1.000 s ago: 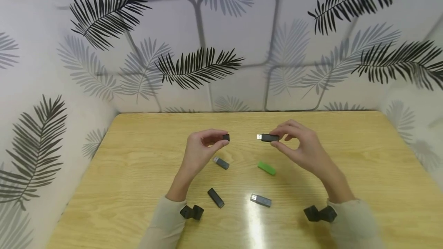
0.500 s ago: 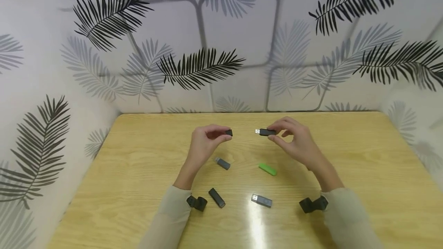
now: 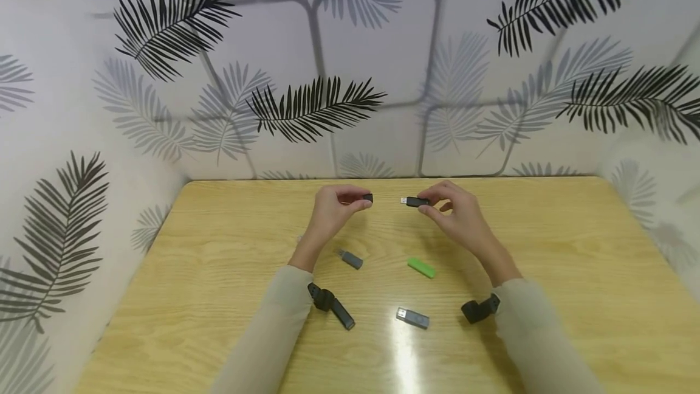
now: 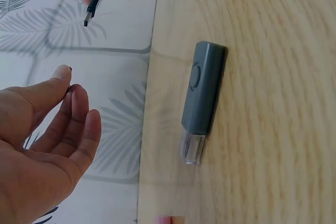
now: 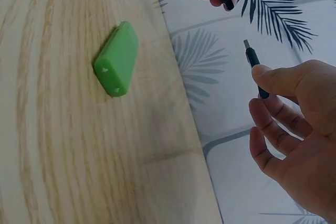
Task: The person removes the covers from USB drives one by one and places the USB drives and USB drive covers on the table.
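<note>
My left hand point(image 3: 330, 214) pinches a small black USB stick cap point(image 3: 369, 197) between thumb and fingertips, mostly hidden by them in the left wrist view. Opposite it, my right hand point(image 3: 459, 214) pinches a black USB stick point(image 3: 415, 202) by its rear end. The stick's bare metal plug points left at the cap, with a short gap between the two. Both are held up over the far part of the table. Below the left hand lies a grey USB stick point(image 4: 202, 90) with a see-through end. Under the right hand is a green block-shaped piece point(image 5: 118, 61).
Nearer on the wooden table point(image 3: 219, 272) lie a second grey USB stick point(image 3: 412, 318) with its plug showing and a black stick-shaped piece point(image 3: 343, 314), partly overlapped by the left wrist camera point(image 3: 322, 298). A leaf-patterned wall covering point(image 3: 377, 138) borders the far edge.
Both hands have moved away from me toward the far edge and closer together, narrowing the gap between cap and USB stick. The pieces on the table have stayed put.
</note>
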The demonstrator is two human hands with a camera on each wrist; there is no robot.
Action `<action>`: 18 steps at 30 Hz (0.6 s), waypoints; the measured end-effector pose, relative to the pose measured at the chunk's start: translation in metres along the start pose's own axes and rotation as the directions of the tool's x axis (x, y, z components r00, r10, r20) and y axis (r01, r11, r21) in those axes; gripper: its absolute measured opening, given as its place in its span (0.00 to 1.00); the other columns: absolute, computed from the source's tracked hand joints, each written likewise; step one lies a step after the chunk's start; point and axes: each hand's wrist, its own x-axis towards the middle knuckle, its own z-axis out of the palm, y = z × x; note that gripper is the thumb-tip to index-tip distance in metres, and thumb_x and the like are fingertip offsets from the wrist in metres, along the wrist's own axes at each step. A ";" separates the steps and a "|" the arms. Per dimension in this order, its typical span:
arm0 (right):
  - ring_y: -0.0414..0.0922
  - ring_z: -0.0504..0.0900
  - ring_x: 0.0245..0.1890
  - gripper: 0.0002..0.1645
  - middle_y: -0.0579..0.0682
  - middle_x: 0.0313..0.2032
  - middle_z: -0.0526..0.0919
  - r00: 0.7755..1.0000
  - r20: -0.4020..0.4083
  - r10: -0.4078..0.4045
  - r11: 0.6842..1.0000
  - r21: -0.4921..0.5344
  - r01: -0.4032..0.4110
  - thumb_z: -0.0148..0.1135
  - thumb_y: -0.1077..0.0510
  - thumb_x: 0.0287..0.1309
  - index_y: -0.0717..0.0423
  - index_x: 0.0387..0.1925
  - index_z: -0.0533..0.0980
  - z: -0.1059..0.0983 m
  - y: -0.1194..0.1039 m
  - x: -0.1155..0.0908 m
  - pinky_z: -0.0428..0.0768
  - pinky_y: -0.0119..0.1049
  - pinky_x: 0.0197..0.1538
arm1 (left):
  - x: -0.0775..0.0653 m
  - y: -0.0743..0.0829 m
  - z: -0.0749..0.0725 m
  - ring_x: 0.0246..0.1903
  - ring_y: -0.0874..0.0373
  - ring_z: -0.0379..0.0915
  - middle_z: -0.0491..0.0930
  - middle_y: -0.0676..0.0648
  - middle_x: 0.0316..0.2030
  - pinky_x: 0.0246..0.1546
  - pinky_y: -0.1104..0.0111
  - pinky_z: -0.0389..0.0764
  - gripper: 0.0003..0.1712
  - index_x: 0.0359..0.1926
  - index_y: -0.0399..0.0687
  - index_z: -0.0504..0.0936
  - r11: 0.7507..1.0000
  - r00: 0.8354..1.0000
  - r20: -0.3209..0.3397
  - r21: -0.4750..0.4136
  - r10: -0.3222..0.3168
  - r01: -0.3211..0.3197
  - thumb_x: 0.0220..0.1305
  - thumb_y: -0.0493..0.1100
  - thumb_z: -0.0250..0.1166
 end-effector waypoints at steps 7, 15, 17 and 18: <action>0.48 0.82 0.42 0.11 0.53 0.44 0.84 0.996 0.028 0.085 0.996 0.005 -0.085 0.73 0.64 0.61 0.59 0.46 0.85 0.009 0.007 0.011 0.83 0.46 0.41 | 0.012 -0.009 0.006 0.41 0.52 0.85 0.88 0.44 0.41 0.43 0.63 0.84 0.10 0.46 0.41 0.90 0.998 0.998 0.013 -0.004 -0.058 0.059 0.64 0.37 0.74; 0.52 0.82 0.44 0.11 0.57 0.47 0.84 0.981 0.072 0.178 0.983 0.021 -0.180 0.72 0.64 0.63 0.62 0.46 0.84 0.021 0.022 0.021 0.83 0.44 0.43 | 0.024 -0.026 0.016 0.41 0.52 0.84 0.88 0.44 0.42 0.45 0.63 0.83 0.10 0.45 0.40 0.90 0.995 0.996 0.027 0.050 -0.090 0.088 0.63 0.37 0.73; 0.54 0.82 0.45 0.11 0.58 0.47 0.84 0.977 0.076 0.198 0.979 0.036 -0.201 0.71 0.64 0.63 0.62 0.47 0.84 0.024 0.027 0.023 0.83 0.45 0.44 | 0.027 -0.029 0.018 0.42 0.52 0.84 0.88 0.44 0.42 0.46 0.63 0.83 0.10 0.45 0.40 0.90 0.993 0.996 0.025 0.078 -0.089 0.086 0.63 0.37 0.74; 0.54 0.82 0.46 0.11 0.58 0.47 0.84 0.975 0.078 0.207 0.977 0.044 -0.211 0.71 0.64 0.63 0.63 0.47 0.84 0.025 0.029 0.024 0.83 0.46 0.45 | 0.028 -0.030 0.019 0.42 0.52 0.84 0.88 0.44 0.42 0.47 0.62 0.83 0.10 0.45 0.40 0.90 0.992 0.996 0.024 0.092 -0.088 0.085 0.63 0.37 0.74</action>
